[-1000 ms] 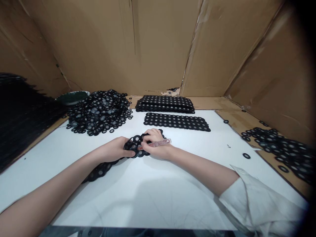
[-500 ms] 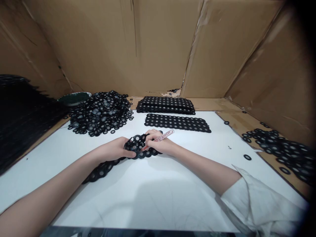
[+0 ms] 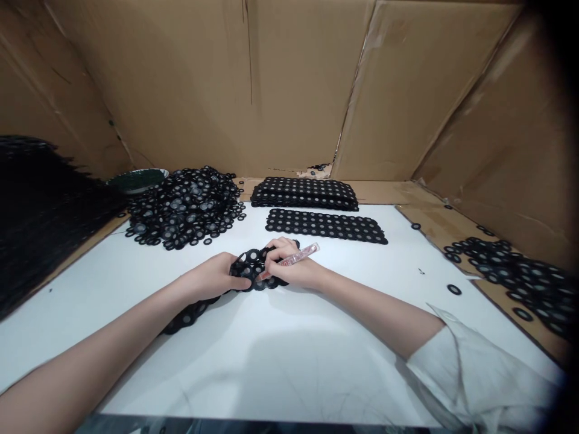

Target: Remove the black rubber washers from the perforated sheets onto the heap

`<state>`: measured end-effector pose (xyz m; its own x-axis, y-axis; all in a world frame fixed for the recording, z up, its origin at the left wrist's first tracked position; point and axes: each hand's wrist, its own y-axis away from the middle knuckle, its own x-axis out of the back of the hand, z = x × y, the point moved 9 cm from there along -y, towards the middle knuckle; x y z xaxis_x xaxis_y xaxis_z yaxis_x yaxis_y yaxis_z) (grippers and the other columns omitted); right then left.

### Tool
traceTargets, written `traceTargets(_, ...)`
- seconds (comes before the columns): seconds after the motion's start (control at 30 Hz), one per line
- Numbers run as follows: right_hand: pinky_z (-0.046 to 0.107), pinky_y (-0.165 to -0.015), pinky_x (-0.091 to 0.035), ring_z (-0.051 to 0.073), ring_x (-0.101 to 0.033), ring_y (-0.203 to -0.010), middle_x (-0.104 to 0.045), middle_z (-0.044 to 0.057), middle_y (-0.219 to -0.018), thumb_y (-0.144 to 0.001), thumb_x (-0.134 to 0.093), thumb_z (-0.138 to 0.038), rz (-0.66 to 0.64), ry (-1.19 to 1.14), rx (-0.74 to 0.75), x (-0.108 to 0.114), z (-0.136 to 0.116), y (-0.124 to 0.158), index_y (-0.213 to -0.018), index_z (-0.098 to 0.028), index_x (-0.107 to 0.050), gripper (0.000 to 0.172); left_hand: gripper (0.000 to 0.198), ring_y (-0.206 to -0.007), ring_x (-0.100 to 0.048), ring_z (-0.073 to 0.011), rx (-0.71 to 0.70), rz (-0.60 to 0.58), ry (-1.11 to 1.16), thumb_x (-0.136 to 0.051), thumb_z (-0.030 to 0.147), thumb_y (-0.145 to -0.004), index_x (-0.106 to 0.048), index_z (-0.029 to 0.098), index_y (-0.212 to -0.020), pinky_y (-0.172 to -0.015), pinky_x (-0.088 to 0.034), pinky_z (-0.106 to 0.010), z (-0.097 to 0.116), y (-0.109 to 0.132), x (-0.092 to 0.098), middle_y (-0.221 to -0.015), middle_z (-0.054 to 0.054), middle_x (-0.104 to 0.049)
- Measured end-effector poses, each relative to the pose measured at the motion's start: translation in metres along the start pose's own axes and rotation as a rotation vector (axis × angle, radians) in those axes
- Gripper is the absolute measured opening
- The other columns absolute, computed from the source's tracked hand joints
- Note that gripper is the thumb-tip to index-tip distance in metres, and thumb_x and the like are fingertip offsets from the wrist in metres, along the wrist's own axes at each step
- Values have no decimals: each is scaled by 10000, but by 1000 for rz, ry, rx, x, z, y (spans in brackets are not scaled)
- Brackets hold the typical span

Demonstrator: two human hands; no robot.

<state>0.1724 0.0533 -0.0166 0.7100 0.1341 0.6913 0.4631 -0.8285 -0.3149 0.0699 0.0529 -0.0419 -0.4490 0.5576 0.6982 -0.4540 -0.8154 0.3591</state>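
My left hand (image 3: 221, 276) grips a strip of joined black rings (image 3: 254, 269), its thumb lying across the near face. The strip's tail trails back under my left forearm on the white table. In my right hand (image 3: 289, 263) is a slim, clear pen-shaped tool (image 3: 300, 255) with red markings, held as one holds a pen. Its reddish tip points down at the rings close to my left thumb; whether it touches them I cannot tell. My right fingers also rest against the strip's right part, and they hide some of it.
Behind my hands lies a flat panel of joined rings (image 3: 325, 226), with a stack of such panels (image 3: 305, 194) beyond. Loose black rings (image 3: 185, 208) are heaped at the left, near a bowl (image 3: 138, 179). More rings (image 3: 520, 274) lie on cardboard at the right. Cardboard walls (image 3: 294, 90) enclose the table.
The pen-shaped tool is tilted slightly lower at its back end. The strip's tail shows less beneath my left forearm. Both hands keep their hold in nearly the same place.
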Motion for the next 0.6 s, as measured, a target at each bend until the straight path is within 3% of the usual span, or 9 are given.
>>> traceTargets(0.23,351,-859,-234,168,-389,-895,-503,27,-823,-741,-453,-188,119,290,54,-1,-21,10,-578,-171,-537,184,249,-561,-420,-144,25,155,-136,-461,415,-658,-464,176,-587,-497,-284,-228,0,9,5,-586,13,-489)
traceTargets(0.5,349,-856,-237,158,-400,-859,-485,27,-779,-755,-442,-192,138,351,57,5,-26,10,-580,-169,-507,188,309,-470,-313,-98,56,8,45,-471,469,-650,-407,176,-574,-430,-223,-220,4,12,-9,-505,45,-357)
traceTargets(0.6,339,-845,-247,144,-413,-833,-483,18,-758,-753,-446,-201,147,316,55,7,-26,10,-555,-166,-482,204,345,-434,-287,-89,59,44,64,-448,497,-661,-414,173,-545,-410,-210,-221,3,9,-3,-471,46,-341)
